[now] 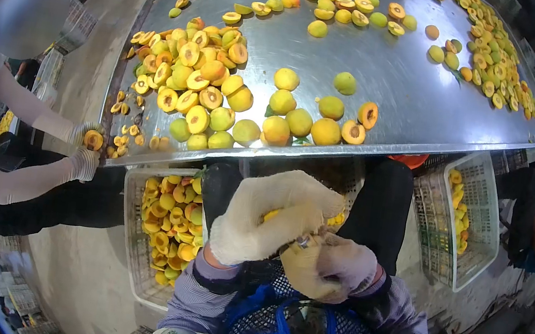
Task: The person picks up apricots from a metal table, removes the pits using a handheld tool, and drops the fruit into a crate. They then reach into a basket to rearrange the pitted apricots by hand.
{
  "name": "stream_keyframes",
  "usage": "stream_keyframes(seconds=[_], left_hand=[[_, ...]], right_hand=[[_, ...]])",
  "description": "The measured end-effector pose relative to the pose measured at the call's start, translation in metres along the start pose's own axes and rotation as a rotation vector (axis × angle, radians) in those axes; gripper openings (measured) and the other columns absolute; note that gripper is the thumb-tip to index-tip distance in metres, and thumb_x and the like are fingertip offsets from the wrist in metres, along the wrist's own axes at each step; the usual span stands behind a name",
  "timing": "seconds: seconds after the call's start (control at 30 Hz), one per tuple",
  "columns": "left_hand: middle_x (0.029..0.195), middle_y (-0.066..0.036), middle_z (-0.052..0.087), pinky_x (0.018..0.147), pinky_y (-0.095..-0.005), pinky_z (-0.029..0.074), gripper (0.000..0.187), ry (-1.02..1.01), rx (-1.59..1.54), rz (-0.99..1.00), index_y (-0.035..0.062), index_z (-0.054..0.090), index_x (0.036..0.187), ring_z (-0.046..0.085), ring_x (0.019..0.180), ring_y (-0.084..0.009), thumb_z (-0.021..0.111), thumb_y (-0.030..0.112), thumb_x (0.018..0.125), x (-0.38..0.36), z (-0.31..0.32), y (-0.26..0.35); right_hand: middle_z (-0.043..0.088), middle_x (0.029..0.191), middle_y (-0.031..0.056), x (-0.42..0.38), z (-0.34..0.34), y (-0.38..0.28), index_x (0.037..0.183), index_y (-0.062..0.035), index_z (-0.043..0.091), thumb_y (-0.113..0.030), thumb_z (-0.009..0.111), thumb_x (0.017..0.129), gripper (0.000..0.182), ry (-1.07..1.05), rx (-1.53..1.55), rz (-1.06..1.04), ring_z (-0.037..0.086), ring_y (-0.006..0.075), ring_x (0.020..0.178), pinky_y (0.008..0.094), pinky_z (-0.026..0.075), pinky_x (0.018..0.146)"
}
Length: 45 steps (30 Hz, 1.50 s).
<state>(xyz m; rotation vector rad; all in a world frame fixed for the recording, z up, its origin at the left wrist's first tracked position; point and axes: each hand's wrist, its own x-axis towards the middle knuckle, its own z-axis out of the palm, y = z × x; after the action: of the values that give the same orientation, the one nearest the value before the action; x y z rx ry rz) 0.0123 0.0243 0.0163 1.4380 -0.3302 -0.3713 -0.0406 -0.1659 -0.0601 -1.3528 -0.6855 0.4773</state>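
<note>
My left hand, in a white knitted glove, is closed around a yellow peach piece that shows between thumb and fingers. Against its fingertips sits my gloved right hand, its fingers closed on a small metal tool mostly hidden by the glove. Both hands are over my lap, just below the near edge of the metal table. On that table, near the edge, whole peaches lie beside a heap of cut peach halves.
A crate full of peach halves stands left of my legs, and another crate is on the right. Across the table lies a long row of halves. At the left, a co-worker's gloved hands hold a cut peach.
</note>
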Motion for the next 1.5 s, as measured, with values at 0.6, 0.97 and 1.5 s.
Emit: stream_keyframes(seconds=[0.6,0.97,1.5], left_hand=[[0.105,-0.016,0.067,0.087,-0.0358,0.049,0.029,0.618,1.246,-0.184,0.0024,0.066,0.108,0.064,0.095,-0.0301,0.064,0.023,0.087,-0.099,-0.121,-0.105],[0.125,-0.016,0.058,0.093,-0.0385,0.046,0.053,0.655,1.281,0.154,0.0061,0.054,0.127,0.056,0.113,-0.0336,0.062,0.035,0.084,0.096,-0.141,-0.124],[0.104,-0.003,0.060,0.071,-0.0243,0.050,0.038,0.564,0.057,-0.152,0.0001,0.059,0.117,0.060,0.089,-0.0114,0.050,0.028,0.093,0.073,-0.141,-0.106]], right_hand=[[0.059,0.079,0.0053,-0.012,-0.013,0.007,0.094,-0.0038,0.059,-0.005,0.064,0.082,0.013,0.107,0.003,-0.043,0.060,0.0178,0.067,0.0270,0.046,0.058],[0.059,0.074,0.0004,0.028,-0.025,-0.031,0.099,0.0015,0.058,-0.021,0.052,0.087,0.026,0.135,0.547,0.826,0.052,0.0068,0.056,0.0219,0.042,0.048],[0.055,0.064,-0.0006,0.051,-0.017,-0.024,0.087,-0.0032,0.055,-0.023,0.056,0.092,0.020,0.239,0.586,0.600,0.050,0.0075,0.053,0.0233,0.037,0.046]])
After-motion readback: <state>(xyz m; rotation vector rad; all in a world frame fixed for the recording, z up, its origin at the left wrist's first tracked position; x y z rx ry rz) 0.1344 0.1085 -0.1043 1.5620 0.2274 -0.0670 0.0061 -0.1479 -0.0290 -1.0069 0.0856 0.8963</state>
